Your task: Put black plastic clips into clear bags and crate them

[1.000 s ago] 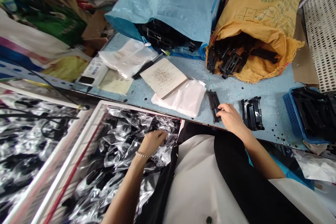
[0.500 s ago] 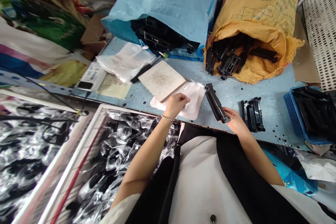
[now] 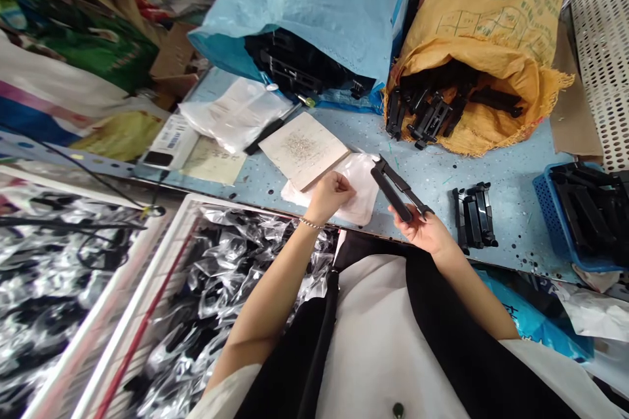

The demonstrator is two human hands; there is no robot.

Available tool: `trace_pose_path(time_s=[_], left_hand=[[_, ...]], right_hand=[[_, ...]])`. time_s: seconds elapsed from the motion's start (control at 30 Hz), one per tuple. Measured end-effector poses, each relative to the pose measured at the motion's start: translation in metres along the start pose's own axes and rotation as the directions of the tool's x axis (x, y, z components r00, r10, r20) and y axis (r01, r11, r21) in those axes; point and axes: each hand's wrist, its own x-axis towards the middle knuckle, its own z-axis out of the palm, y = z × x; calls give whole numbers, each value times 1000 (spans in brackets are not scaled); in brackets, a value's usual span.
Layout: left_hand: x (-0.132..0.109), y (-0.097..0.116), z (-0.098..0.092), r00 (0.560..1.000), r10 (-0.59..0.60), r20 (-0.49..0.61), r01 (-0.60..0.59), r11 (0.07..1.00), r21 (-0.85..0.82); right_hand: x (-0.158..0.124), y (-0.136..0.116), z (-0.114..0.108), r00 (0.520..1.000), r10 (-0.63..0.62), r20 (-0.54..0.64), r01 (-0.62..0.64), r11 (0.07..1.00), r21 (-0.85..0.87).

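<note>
My right hand [image 3: 421, 229] grips a black hinged plastic part [image 3: 399, 190] by its near end. Two long arms of this part stand apart in a narrow V, pointing away from me over the blue tabletop. My left hand [image 3: 335, 195] is closed in a pinch above a stack of clear plastic bags [image 3: 363, 200]; whatever its fingertips hold is too small or hidden to make out. Beside it, partly on the bags, lies a pale square board [image 3: 302, 150] with many tiny brownish bits scattered on it. Several similar black parts [image 3: 474, 216] lie in a group right of my right hand.
Behind are a blue sack [image 3: 314, 0] and a yellow woven sack [image 3: 491, 6], both with black parts in their mouths. A blue basket [image 3: 545, 203] of black parts stands at right. More clear bags [image 3: 236, 111] lie left. Wrapped black items [image 3: 211, 288] fill a white-framed container below.
The black hinged part has gone from folded to spread in a V. My right hand has shifted slightly left and turned palm upward. The left hand stays almost in place.
</note>
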Motion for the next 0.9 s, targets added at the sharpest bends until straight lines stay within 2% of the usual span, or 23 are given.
trace_pose_path(time_s=[0.07,0.13,0.17,0.23,0.3,0.33,0.43,0.53,0.6,0.63,0.73,0.8,0.87,0.9], left_hand=[[-2,0,-1,998,45,-37,-42,996,77],[-5,1,-5,985,160,-60,-143,964,223],[-7,2,-8,967,250,-55,-219,918,331],[-11,2,-15,910,416,9,-351,756,552],[-13,2,-22,870,483,99,-416,612,673],[-12,1,-24,865,484,134,-433,583,687],[-11,-1,-29,865,466,187,-470,619,629],[-16,1,-30,882,441,166,-453,697,556],[-25,5,-27,874,459,161,-468,703,536],[-31,7,-23,856,486,177,-499,686,529],[-54,15,-6,762,574,299,-640,601,479],[-70,19,6,698,594,400,-716,565,410],[-82,22,16,645,598,476,-763,536,360],[-86,23,19,621,603,500,-783,513,352]], right_hand=[[2,6,2,998,69,2,-69,998,9],[6,15,2,989,141,-49,-141,990,-1],[8,19,1,983,163,-84,-164,986,-8],[11,25,0,978,170,-122,-174,985,-20],[12,27,0,984,158,-79,-161,987,-27],[13,27,1,985,169,-37,-170,985,-29],[20,29,8,964,260,59,-259,966,-15],[32,35,14,951,294,95,-295,955,-7],[40,38,16,971,222,86,-215,973,-88],[43,40,17,984,166,68,-155,978,-139],[45,39,23,1000,-24,3,24,965,-260],[40,35,27,979,-203,-12,181,897,-403],[34,30,30,921,-390,-2,320,759,-567],[31,28,32,899,-437,1,347,713,-610]])
